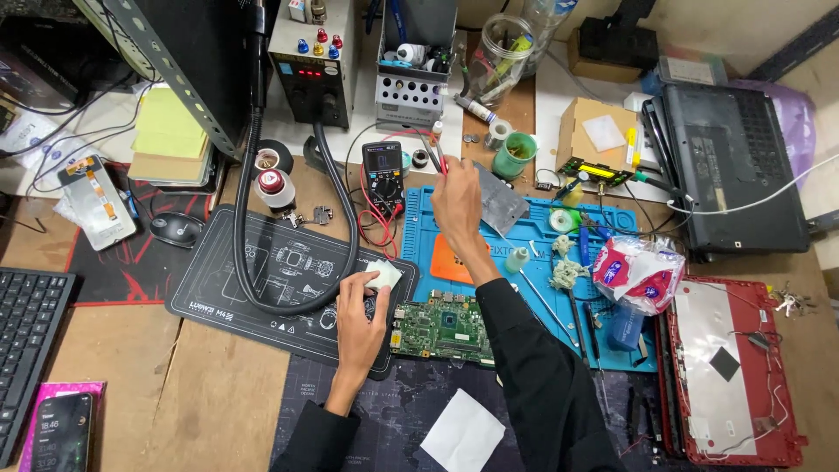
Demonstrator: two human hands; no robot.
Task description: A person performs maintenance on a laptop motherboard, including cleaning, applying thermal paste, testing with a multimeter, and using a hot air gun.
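One green circuit board (441, 326) lies between two hands: the left hand (360, 316) presses one white tissue wad (383, 274) against the black mat (262, 262), the right hand (456, 199) pinches one pair of tweezers (434, 150) above the blue mat (533, 240)

Electronics repair workshop. Evidence: bare circuit board (441, 325), multimeter (383, 171), opened red laptop (730, 367), blue repair mat (533, 253), bench power supply (312, 65).
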